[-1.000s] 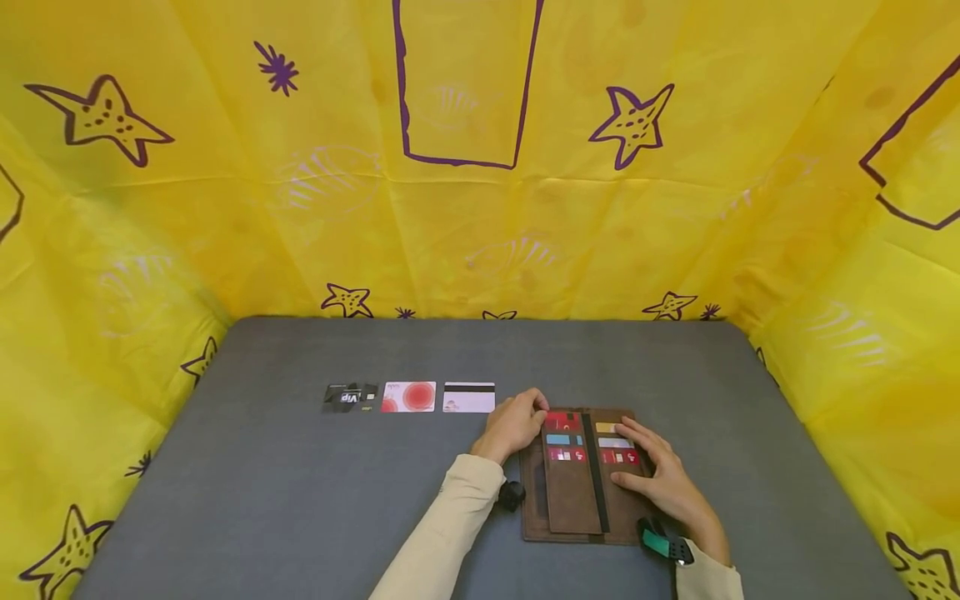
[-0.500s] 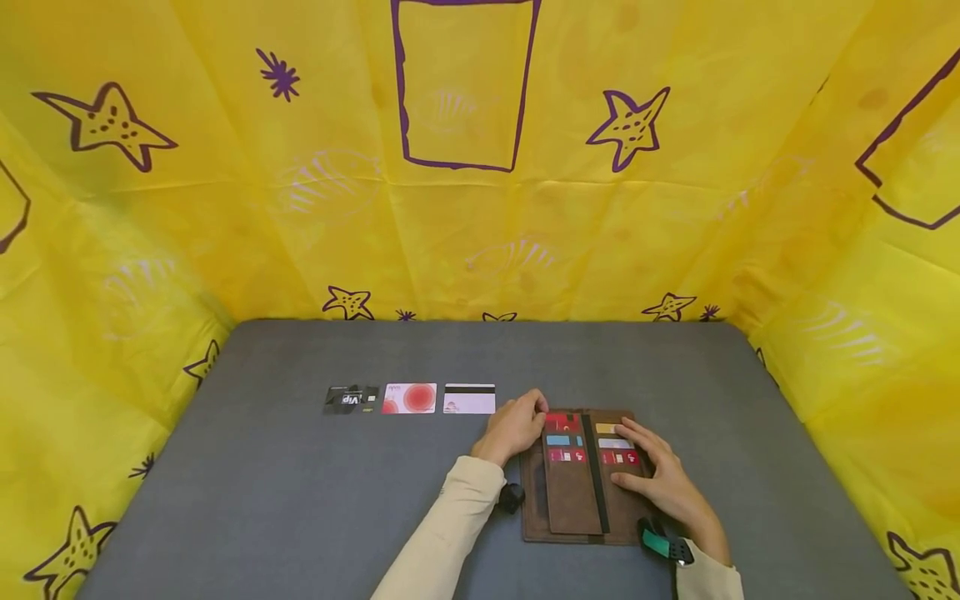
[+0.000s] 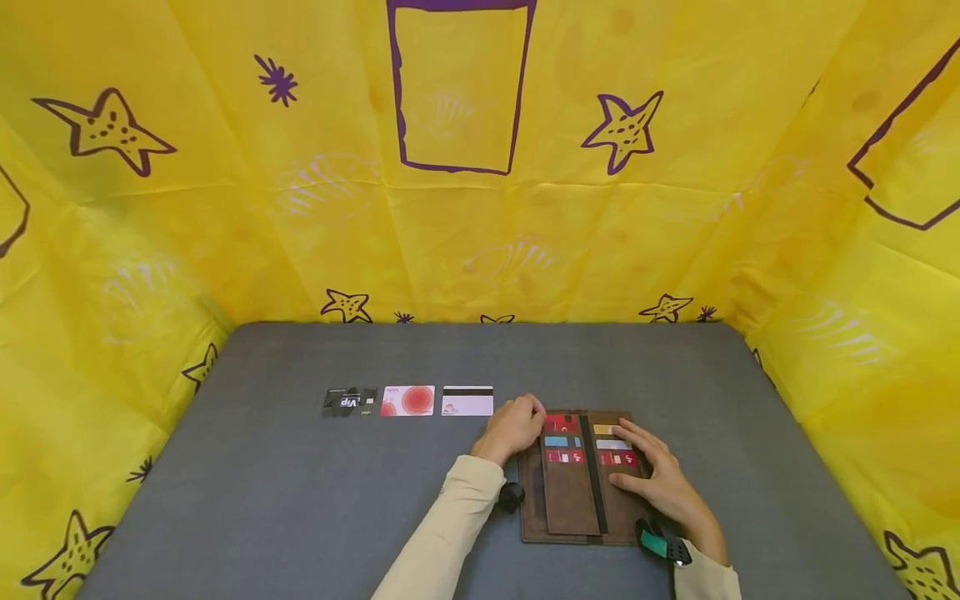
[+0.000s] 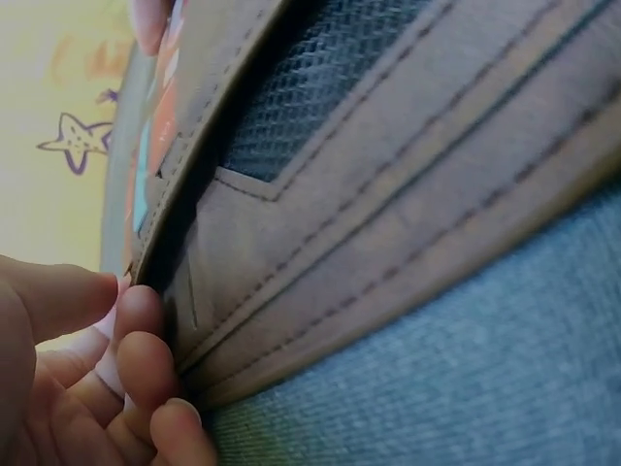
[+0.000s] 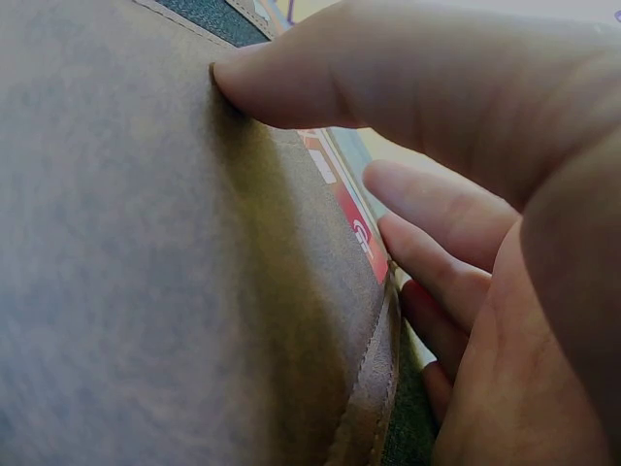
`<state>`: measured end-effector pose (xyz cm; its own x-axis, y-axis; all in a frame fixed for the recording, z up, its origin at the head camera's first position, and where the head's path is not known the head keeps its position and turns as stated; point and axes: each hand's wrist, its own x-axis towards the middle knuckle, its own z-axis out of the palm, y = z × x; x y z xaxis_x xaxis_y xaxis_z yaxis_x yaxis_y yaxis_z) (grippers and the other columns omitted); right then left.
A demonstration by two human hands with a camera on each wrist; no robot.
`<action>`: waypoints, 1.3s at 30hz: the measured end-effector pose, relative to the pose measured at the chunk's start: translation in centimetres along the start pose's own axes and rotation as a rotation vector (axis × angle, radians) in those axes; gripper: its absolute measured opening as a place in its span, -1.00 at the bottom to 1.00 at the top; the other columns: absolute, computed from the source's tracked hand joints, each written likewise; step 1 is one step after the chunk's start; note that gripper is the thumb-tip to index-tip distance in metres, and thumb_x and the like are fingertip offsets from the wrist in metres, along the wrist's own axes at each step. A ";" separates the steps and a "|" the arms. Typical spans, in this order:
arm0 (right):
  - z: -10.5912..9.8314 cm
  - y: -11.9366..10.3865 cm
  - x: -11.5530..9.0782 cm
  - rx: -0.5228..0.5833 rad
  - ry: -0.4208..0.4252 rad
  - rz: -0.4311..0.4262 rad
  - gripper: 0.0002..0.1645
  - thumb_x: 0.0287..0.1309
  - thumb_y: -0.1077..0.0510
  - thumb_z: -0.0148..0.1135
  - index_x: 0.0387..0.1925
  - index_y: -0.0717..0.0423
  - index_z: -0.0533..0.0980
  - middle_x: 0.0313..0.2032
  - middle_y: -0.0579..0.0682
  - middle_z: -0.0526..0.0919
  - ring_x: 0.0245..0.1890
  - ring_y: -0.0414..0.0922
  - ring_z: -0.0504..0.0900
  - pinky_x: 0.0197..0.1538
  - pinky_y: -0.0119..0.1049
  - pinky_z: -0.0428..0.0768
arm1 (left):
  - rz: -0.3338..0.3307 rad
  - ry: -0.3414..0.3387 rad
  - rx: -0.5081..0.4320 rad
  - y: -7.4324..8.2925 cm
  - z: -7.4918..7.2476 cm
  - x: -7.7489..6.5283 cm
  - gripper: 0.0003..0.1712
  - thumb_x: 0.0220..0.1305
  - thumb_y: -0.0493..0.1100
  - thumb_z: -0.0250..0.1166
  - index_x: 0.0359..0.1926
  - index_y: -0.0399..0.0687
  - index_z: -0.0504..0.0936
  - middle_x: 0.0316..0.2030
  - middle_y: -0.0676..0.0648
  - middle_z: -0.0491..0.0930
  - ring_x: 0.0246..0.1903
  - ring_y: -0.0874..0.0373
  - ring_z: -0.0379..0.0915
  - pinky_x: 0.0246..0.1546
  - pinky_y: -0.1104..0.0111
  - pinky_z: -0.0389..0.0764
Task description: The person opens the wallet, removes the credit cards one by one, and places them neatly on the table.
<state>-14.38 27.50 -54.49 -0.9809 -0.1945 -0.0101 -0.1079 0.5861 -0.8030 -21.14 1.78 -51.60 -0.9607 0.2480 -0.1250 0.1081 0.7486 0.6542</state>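
A brown wallet lies unfolded on the grey table, its inner flap raised a little off the left cover. Bank cards show in slots on both sides, among them a red card, a blue card and a yellow card. At the flap's top left corner, my left hand pinches the wallet's edge between thumb and forefinger; the left wrist view shows a mesh pocket beneath. My right hand rests spread on the right panel, thumb tip touching the leather, fingers by the outer edge.
Left of the wallet, three cards lie in a row: a black Vip card, a white card with red circles and a white card with a black stripe. A yellow patterned cloth stands around the table.
The head view has tilted slightly. Both hands and the wallet keep practically the same positions.
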 end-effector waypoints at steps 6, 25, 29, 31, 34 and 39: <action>0.0 0.0 0.0 0.000 0.000 -0.004 -0.14 0.00 0.05 0.49 0.35 0.08 0.38 0.47 0.21 0.20 0.43 0.33 0.00 0.17 0.52 -0.04 | -0.022 -0.001 -0.019 -0.1 0.0 0.2 -0.83 0.35 -0.16 0.15 -0.26 -0.01 0.68 -0.34 0.01 0.67 -0.38 0.17 0.49 -0.35 0.27 0.49; -0.1 0.0 0.1 0.014 -0.012 -0.009 -0.14 0.00 0.07 0.48 0.34 0.12 0.37 0.47 0.26 0.19 0.41 0.38 -0.01 0.18 0.53 -0.13 | -0.119 -0.033 -0.058 0.9 -0.7 0.9 -0.75 0.27 -0.25 0.10 -0.24 -0.04 0.73 -0.62 0.00 0.63 -0.66 0.20 0.47 -0.52 0.35 0.42; -0.1 0.2 0.2 0.007 -0.008 -0.006 -0.14 -0.02 0.07 0.49 0.34 0.10 0.38 0.47 0.24 0.19 0.41 0.37 0.00 0.18 0.53 -0.09 | -0.143 -0.010 -0.080 1.1 -0.5 1.2 -0.76 0.33 -0.26 0.09 -0.22 -0.05 0.71 -0.83 0.04 0.46 -0.84 0.23 0.37 -0.62 0.39 0.39; -0.1 0.2 0.2 0.005 -0.008 -0.003 -0.13 -0.02 0.07 0.49 0.34 0.10 0.38 0.47 0.25 0.19 0.42 0.38 -0.01 0.17 0.54 -0.10 | -0.143 0.005 -0.078 1.2 -0.4 1.3 -0.78 0.33 -0.27 0.09 -0.30 -0.05 0.69 -0.84 0.05 0.43 -0.87 0.23 0.35 -0.64 0.38 0.38; -0.1 0.3 0.2 0.005 -0.011 0.001 -0.13 -0.01 0.07 0.48 0.35 0.11 0.37 0.47 0.26 0.19 0.42 0.38 -0.02 0.18 0.54 -0.14 | -0.134 0.033 -0.068 1.3 -0.2 1.5 -0.81 0.33 -0.29 0.10 -0.35 -0.04 0.64 -0.81 0.03 0.47 -0.81 0.21 0.40 -0.59 0.37 0.38; -0.1 0.2 0.2 0.002 -0.014 0.000 -0.13 -0.01 0.06 0.49 0.35 0.11 0.37 0.47 0.26 0.19 0.41 0.38 -0.01 0.18 0.54 -0.12 | -0.103 0.073 -0.040 1.2 0.1 1.9 -0.87 0.34 -0.26 0.12 -0.31 -0.05 0.60 -0.46 -0.03 0.66 -0.43 0.10 0.58 -0.39 0.26 0.51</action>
<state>-14.59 27.71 -54.58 -0.9785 -0.2054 -0.0181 -0.1079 0.5846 -0.8041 -22.76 3.21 -51.10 -0.9824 0.1242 -0.1393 -0.0012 0.7423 0.6701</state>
